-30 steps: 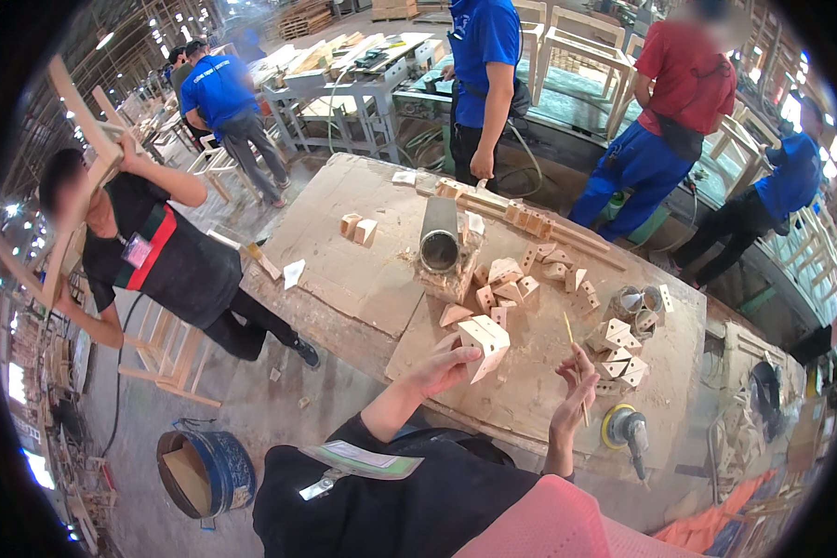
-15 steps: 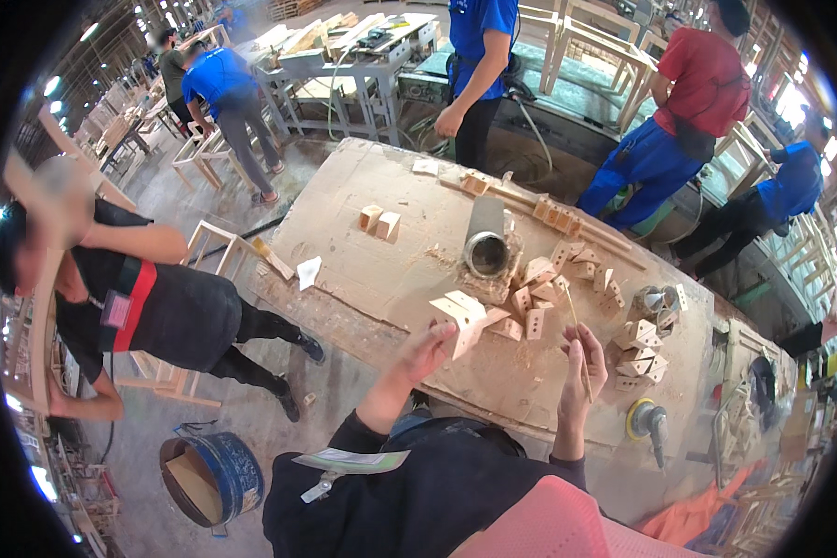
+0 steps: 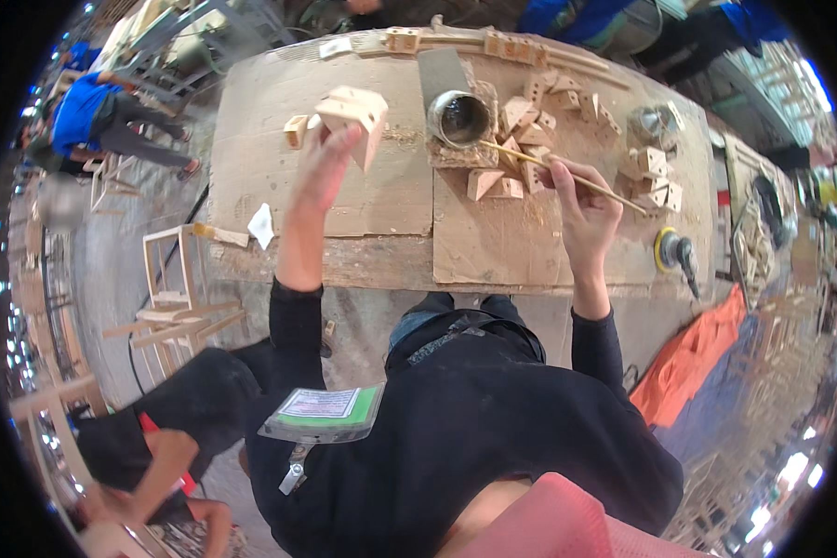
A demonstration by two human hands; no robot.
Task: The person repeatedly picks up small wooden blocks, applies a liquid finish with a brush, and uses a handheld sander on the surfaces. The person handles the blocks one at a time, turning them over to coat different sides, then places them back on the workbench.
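Note:
My left hand (image 3: pixel 318 172) is closed around a pale wooden block (image 3: pixel 355 110) with cut faces, held above the left half of the cardboard-covered table (image 3: pixel 493 251). Just beyond it lies a smaller wooden block (image 3: pixel 295 131). In the fingers of my right hand (image 3: pixel 588 212) is a thin wooden stick (image 3: pixel 609 192). It slants up to the left, its far tip by the rim of a dark round can (image 3: pixel 461 119) lying at the table's middle. Beside the can are several loose wooden blocks (image 3: pixel 532 135), some with drilled holes.
More drilled blocks (image 3: pixel 656 166) are stacked at the right, near a metal cup (image 3: pixel 648 126). A sander with a yellow rim (image 3: pixel 671 249) sits at the table's right edge. Wooden strips (image 3: pixel 567 63) run along the far edge. A co-worker (image 3: pixel 163 446) is close at my lower left, near wooden frames (image 3: pixel 172 270).
My left hand has carried its block leftward and farther over the table. The stick in my right hand has tipped from nearly upright to slanting toward the can. My view has tilted down.

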